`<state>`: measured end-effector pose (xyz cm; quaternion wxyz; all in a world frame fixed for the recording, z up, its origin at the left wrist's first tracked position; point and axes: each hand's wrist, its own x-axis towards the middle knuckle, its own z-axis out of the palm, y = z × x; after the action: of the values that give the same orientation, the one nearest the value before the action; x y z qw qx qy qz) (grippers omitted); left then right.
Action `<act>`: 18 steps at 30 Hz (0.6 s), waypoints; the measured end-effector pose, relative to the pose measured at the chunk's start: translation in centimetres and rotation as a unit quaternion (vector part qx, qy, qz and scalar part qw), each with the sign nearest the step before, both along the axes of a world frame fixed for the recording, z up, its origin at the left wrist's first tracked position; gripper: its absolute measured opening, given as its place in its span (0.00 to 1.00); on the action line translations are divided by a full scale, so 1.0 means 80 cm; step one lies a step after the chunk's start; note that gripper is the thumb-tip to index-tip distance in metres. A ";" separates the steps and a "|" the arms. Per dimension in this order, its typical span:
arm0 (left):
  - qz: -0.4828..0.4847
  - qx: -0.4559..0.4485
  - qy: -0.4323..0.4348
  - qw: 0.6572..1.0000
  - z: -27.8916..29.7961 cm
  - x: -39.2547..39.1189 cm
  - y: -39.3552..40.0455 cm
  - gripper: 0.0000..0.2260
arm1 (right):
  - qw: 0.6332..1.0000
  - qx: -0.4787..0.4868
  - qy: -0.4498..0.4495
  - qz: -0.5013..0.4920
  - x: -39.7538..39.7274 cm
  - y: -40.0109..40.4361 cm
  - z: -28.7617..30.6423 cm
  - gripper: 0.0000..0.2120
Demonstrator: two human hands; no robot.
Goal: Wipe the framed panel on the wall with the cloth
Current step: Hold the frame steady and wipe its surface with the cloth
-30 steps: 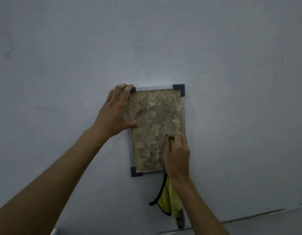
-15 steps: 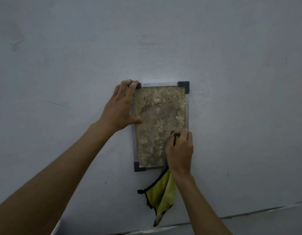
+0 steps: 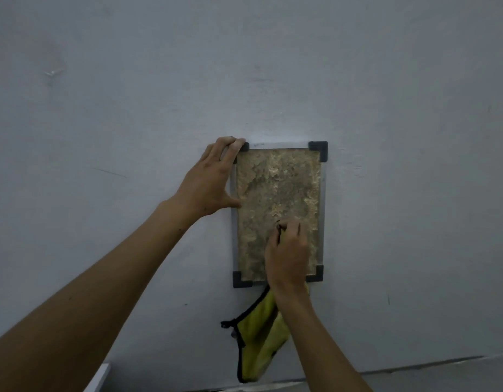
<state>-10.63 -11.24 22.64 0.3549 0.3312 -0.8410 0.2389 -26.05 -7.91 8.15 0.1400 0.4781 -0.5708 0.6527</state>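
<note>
Panel (image 3: 275, 193) on wall: left hand (image 3: 213, 182) grips its top-left corner, prob. to steady it; right hand (image 3: 287, 250) clutches cloth (image 3: 258, 343), pressing panel's lower right, wiping.

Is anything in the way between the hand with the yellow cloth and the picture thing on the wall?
Nothing visible. The right hand already presses the yellow cloth on the framed panel. The left hand grips its upper left corner, away from the cloth.
</note>
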 end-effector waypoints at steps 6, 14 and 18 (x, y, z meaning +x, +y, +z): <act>0.005 -0.007 -0.026 1.000 0.007 0.010 0.001 0.56 | 0.984 0.049 0.149 0.085 0.043 -0.001 -0.002 0.07; 0.004 -0.008 -0.020 1.000 0.005 0.008 -0.002 0.56 | 0.999 -0.008 0.035 0.016 0.025 -0.004 0.000 0.02; 0.001 -0.008 -0.024 1.000 0.006 0.011 -0.002 0.56 | 0.986 0.015 0.146 0.083 0.060 -0.007 -0.001 0.05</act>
<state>-9.77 -11.38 23.12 0.3373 0.3228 -0.8470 0.2541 -21.26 -8.49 8.05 0.1601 0.6162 -0.5126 0.5762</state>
